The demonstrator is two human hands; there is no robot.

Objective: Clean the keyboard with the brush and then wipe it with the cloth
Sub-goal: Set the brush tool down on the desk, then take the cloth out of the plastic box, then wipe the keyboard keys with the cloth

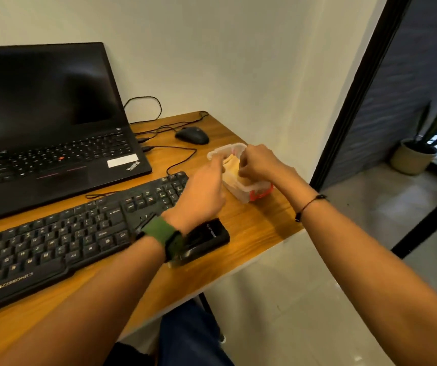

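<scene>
The long black corded keyboard [61, 241] lies on the wooden desk [251, 223], its long axis running from the near left up toward the far right, its near edge close to the desk's front edge. Bare wood stays open to its right, out to the desk's right edge, beyond which is tiled floor. Just past the keyboard's far right end stands a small clear plastic tub with a red clip [241, 178], holding a folded yellow cloth [231, 169].

Both hands are at the tub. The left hand [201, 191] reaches to its left rim with fingers stretched forward; whether it grips the rim I cannot tell. The right hand [258, 162] has fingers curled down into the tub, pinching the cloth.

A black rectangular case [206, 240] lies beside the keyboard's right end, partly under the left wrist. Behind the keyboard sits an open black laptop [53, 128]; a black mouse [192, 135] and cables lie beyond the tub.
</scene>
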